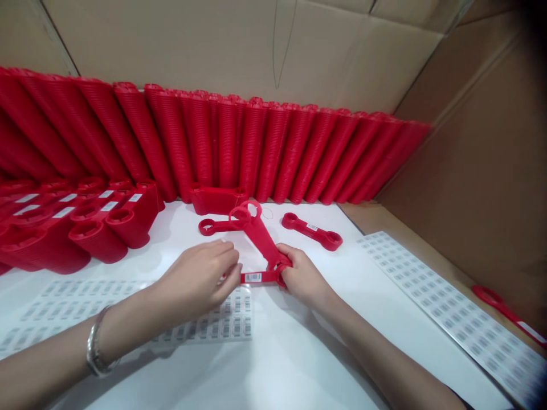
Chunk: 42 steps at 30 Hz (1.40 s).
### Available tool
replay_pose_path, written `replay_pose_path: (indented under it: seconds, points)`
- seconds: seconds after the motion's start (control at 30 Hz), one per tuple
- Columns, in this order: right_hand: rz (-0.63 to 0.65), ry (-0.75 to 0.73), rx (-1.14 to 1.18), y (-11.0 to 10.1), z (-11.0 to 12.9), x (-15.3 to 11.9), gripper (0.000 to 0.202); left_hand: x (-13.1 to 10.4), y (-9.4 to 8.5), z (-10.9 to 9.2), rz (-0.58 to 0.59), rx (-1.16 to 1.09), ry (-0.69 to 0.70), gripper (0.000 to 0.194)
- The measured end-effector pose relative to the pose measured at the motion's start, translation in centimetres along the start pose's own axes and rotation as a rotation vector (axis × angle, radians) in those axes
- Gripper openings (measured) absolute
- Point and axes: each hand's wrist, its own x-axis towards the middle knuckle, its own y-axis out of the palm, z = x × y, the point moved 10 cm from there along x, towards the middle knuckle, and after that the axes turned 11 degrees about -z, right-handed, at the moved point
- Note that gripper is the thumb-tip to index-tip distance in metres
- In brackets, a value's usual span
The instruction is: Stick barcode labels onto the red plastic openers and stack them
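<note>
My right hand [303, 276] is closed around the ring ends of several flat red plastic pieces, each a bar with a ring at both ends. One of them, the labelled red double-ring piece [267, 277], lies crosswise with a white barcode sticker [253, 277] on its bar. My left hand [209, 270] has its fingers closed at that piece's left end, which they mostly hide. Other red double-ring pieces [262, 236] fan upward and away from my right hand, slightly blurred. Beneath my left hand lies a sheet of barcode stickers [239, 319].
Stacks of red pieces [226, 142] lean in a row against the cardboard wall [239, 45]. Labelled stacks [115, 219] stand at left. A loose labelled piece [311, 229] lies on the white table [290, 353]. Another sticker sheet [444, 307] is at right, near another red piece [508, 316].
</note>
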Motion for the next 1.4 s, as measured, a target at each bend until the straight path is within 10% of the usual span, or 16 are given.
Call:
replay_pose_path:
  seconds: [0.13,0.4,0.93,1.4]
  points:
    - [0.021,-0.143,-0.102,0.6,1.3,-1.0,0.026,-1.1,2.7,1.4,0.214,-0.049,-0.189,0.027]
    - [0.065,-0.220,-0.212,1.5,2.2,-1.7,0.029,-1.8,4.3,1.8,0.272,-0.072,-0.151,0.020]
    - [0.060,-0.162,-0.249,1.1,1.4,-1.5,0.021,-0.3,0.4,2.7,-0.006,-0.602,-0.372,0.027]
    - [0.071,-0.168,-0.262,1.5,2.0,-2.2,0.026,-1.1,3.2,3.4,0.074,-0.890,-0.612,0.028]
